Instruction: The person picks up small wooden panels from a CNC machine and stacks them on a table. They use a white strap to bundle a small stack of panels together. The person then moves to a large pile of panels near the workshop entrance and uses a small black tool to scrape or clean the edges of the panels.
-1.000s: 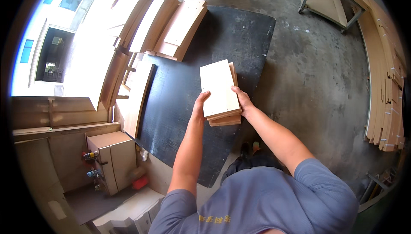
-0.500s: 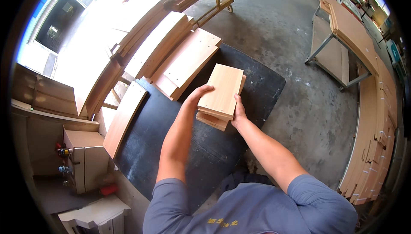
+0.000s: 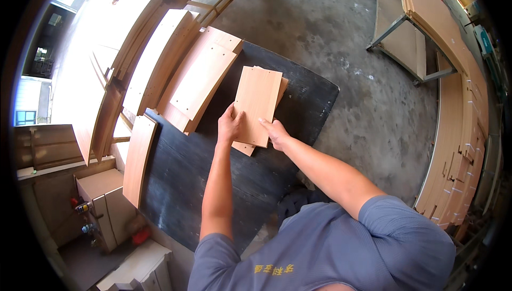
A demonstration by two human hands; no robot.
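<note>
A light-brown wooden board (image 3: 258, 99) with small holes near its corners lies between my hands over the black tabletop (image 3: 197, 184). Under it, a second wooden board (image 3: 244, 148) pokes out at an angle along the near left and far right. My left hand (image 3: 229, 124) grips the upper board's left edge, thumb on its face and the other fingers partly hidden. At the near right corner, my right hand (image 3: 275, 133) pinches the same board, its thumb on top. Whether the upper board touches the one below, I cannot tell.
Stacked drilled panels (image 3: 205, 78) lie left of my hands, with a thicker board stack (image 3: 160, 56) beyond. A single panel (image 3: 140, 158) rests on the table's left edge. Right, across the concrete floor (image 3: 368, 131), are a metal-framed cart (image 3: 392, 32) and stacked long boards (image 3: 453, 147).
The boards between my hands, neatly piled before, now lie askew. Both hands have shifted to the near end of the top board. My view has turned a little.
</note>
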